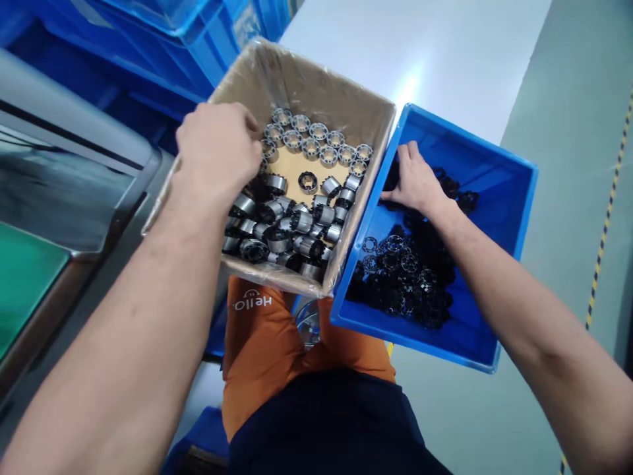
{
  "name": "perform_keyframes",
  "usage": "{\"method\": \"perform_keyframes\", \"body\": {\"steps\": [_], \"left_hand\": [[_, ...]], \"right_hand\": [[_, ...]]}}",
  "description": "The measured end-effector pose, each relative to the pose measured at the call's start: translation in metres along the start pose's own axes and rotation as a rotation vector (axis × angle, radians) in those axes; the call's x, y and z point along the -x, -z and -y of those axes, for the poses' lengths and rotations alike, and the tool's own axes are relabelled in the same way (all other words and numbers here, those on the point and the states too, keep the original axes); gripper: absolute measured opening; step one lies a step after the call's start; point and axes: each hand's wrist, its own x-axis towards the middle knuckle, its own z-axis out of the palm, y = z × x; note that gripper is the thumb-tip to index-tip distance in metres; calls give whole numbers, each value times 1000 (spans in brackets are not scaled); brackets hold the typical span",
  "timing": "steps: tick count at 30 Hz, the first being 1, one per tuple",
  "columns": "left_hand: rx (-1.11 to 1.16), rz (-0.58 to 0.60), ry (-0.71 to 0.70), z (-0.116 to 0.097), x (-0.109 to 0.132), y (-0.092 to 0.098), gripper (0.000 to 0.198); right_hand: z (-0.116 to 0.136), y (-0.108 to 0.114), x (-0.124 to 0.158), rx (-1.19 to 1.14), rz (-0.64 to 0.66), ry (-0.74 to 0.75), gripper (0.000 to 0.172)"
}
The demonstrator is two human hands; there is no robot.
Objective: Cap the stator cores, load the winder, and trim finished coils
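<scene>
A cardboard box point(316, 86) lined with clear plastic holds several silver metal rings point(297, 221), some in neat rows at the back, others loose in a heap. My left hand point(217, 148) reaches into its left side with fingers curled down among the rings; what they hold is hidden. To the right stands a blue plastic bin point(499, 198) with a pile of black plastic ring parts point(410, 270). My right hand point(418, 181) lies in the bin's far left corner, fingers pressed onto the black parts.
Blue crates point(163, 46) are stacked at the upper left. A steel-edged bench with a green mat point(24, 277) is on the left. A white table point(435, 53) lies behind the box. Grey floor with a yellow-black stripe point(606, 218) is on the right. My orange shirt point(277, 343) shows below.
</scene>
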Motion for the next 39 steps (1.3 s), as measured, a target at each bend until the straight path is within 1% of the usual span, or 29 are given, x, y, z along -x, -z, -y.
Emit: {"method": "perform_keyframes", "body": {"steps": [2,4,6,9,11,12,14,17,19,20,21,22,23,24,25,26,28,29,30,32,34,37,39], "left_hand": [[-151,57,72,-7,-18,-8,56],[-227,108,98,-12,-28,-16,53],[-241,127,112,-14,-33,-22,50],[-242,145,110,-10,-36,-28,52],[-227,138,105,-8,-36,-29,56],[-219,130,103,-6,-35,-30,57],[-199,113,96,-4,-30,-29,55],[-168,73,77,1,-18,-24,51],[-29,-16,31,6,-8,-22,47],[119,-71,5,8,-2,-22,44],[322,-118,-16,8,4,-22,41],[564,-135,-30,8,11,-23,40],[820,-118,-29,5,19,-24,38],[1056,-67,-16,1,27,-24,35],[1261,10,-1,-5,37,-24,31],[1422,90,19,-12,48,-24,25],[1618,227,70,-28,69,-21,13],[1672,273,94,-35,79,-21,11],[1705,312,115,-43,89,-20,17],[1743,332,152,-54,106,-23,38],[1759,309,165,-60,119,-31,54],[1739,292,121,-62,132,-44,58],[1717,318,35,-60,136,-51,60]], "right_hand": [[0,-6,2,17,-26,-2,102],[2,-10,11,17,-49,-16,80],[6,-12,19,5,-62,-38,63],[10,-10,24,-18,-73,-77,50],[10,-3,21,-71,-95,-107,38],[8,1,18,-131,-117,-128,31],[5,12,14,-379,-161,-220,19],[2,26,11,-800,-165,-419,16],[2,36,14,-950,-148,-513,14],[4,41,19,-995,-145,-538,14],[8,47,25,-1045,-144,-560,16],[13,53,32,-1090,-140,-576,19],[20,60,41,-1140,-135,-581,21],[30,68,51,-1203,-129,-569,25],[41,76,62,-1278,-123,-536,30],[54,83,73,-1360,-115,-482,38],[83,96,93,-1506,-90,-328,54],[97,102,102,-1548,-69,-243,59],[109,106,108,-1560,-44,-169,59],[129,110,117,-1558,-1,-62,51],[142,110,121,-1537,11,4,38],[150,103,122,-1426,-43,52,25],[153,96,122,-1326,-136,64,22]]}}
